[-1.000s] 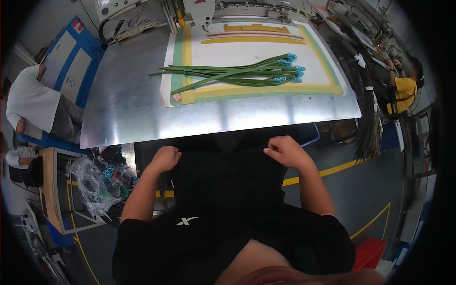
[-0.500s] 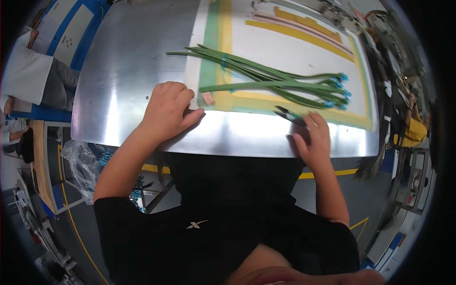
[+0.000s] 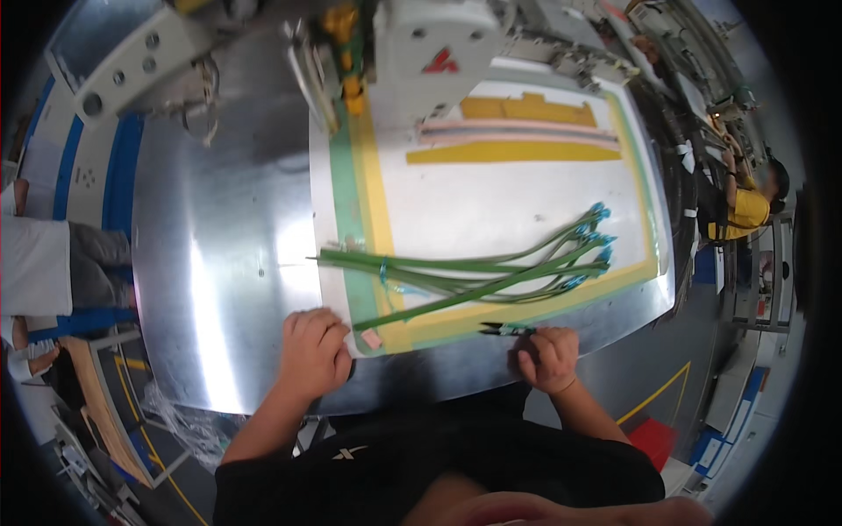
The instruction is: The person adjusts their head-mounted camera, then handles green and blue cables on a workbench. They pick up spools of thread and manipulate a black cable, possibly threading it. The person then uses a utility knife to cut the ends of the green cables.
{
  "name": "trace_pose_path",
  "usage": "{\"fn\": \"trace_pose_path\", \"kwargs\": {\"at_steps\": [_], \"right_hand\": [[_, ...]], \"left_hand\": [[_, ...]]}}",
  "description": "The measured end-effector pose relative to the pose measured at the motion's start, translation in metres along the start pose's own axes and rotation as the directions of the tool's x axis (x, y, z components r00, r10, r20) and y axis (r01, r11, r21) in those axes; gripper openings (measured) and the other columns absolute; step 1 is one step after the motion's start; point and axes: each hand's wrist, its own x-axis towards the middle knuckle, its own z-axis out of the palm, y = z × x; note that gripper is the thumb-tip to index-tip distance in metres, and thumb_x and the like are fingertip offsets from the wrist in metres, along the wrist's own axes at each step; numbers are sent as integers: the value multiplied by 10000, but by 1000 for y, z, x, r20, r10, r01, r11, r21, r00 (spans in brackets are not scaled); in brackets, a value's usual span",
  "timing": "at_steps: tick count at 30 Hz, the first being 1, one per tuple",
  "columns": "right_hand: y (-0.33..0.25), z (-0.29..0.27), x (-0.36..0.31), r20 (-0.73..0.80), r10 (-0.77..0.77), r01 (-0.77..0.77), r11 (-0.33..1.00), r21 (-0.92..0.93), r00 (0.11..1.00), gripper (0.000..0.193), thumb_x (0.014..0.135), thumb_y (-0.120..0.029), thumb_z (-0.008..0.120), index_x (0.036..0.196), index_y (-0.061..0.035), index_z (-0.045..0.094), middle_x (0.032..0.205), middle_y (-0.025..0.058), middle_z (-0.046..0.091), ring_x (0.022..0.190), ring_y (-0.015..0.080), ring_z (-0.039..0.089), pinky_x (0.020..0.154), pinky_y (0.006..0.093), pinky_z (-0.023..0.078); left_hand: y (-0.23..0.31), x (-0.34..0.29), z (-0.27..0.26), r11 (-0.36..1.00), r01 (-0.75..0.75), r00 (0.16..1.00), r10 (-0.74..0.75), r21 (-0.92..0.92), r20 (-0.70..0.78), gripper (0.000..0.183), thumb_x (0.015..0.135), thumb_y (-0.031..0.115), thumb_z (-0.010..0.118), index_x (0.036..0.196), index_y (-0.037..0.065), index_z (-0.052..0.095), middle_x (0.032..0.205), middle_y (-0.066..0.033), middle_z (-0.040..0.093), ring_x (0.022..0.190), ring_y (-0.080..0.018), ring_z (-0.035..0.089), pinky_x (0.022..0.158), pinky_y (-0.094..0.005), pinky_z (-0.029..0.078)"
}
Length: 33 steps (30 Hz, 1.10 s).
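Note:
Near the table's front edge, my left hand (image 3: 314,352) rests with its fingers curled; their undersides, and anything in them, are hidden. My right hand (image 3: 554,358) is closed around small black-and-green snips (image 3: 504,329), whose dark tips point left along the taped border. Beyond both hands lie several long green straps (image 3: 474,285) in a loose bundle. Bright blue wrapping (image 3: 599,241) covers their right ends, and a thin blue tie (image 3: 383,272) crosses them near the left. Beside my left hand, a small pink tag (image 3: 372,338) sits on the corner of the white board (image 3: 465,206).
A pale grey machine head (image 3: 438,53) overhangs the board. Yellow strips (image 3: 517,155) and a pink bar (image 3: 517,132) lie at its back. Bare metal tabletop (image 3: 228,263) spreads to the left. Other people stand at the left (image 3: 35,254) and far right (image 3: 748,210).
The view has tilted up, so the machine head now shows and the straps appear lower. My right hand still holds the snips; my left hand's thumb has drawn in closer to its fingers.

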Motion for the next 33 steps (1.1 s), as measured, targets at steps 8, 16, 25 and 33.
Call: {"fn": "trace_pose_path", "kwargs": {"at_steps": [8, 16, 25, 33], "right_hand": [[-2, 20, -31, -303, -380, 437, 887, 146, 874, 203, 809, -269, 775, 872, -112, 662, 939, 42, 651, 787, 222, 612, 668, 355, 462], [-33, 140, -68, 286, -650, 348, 668, 658, 704, 111, 846, -169, 765, 855, -125, 663, 906, 34, 624, 729, 184, 583, 616, 314, 447], [-37, 122, -4, 66, -490, 178, 434, 883, 869, 115, 848, -165, 763, 850, -114, 660, 897, 39, 615, 726, 184, 582, 612, 313, 445], [-18, 105, 13, 7, -337, 91, 276, 957, 942, 119, 849, -161, 762, 846, -105, 656, 889, 45, 606, 724, 183, 581, 608, 312, 443]], "left_hand": [[4, -9, 7, 985, -59, 993, 75, 161, -94, 294, 690, 35, 651, 983, 60, 651, 1060, -116, 640, 1044, -333, 614, 982, -525, 417], [75, -13, 21, 817, -563, 797, 498, 122, 342, 569, 865, 459, 685, 1307, 107, 617, 1372, -163, 576, 1261, -337, 562, 1083, -504, 410], [88, -4, 35, 891, -436, 734, 272, 124, 623, 731, 842, 585, 654, 1433, 168, 548, 1517, -180, 464, 1368, -347, 466, 1156, -510, 324], [77, -2, 49, 874, -469, 753, 322, 125, 574, 677, 836, 599, 645, 1388, 209, 602, 1498, -139, 516, 1361, -321, 482, 1167, -498, 308]]}}
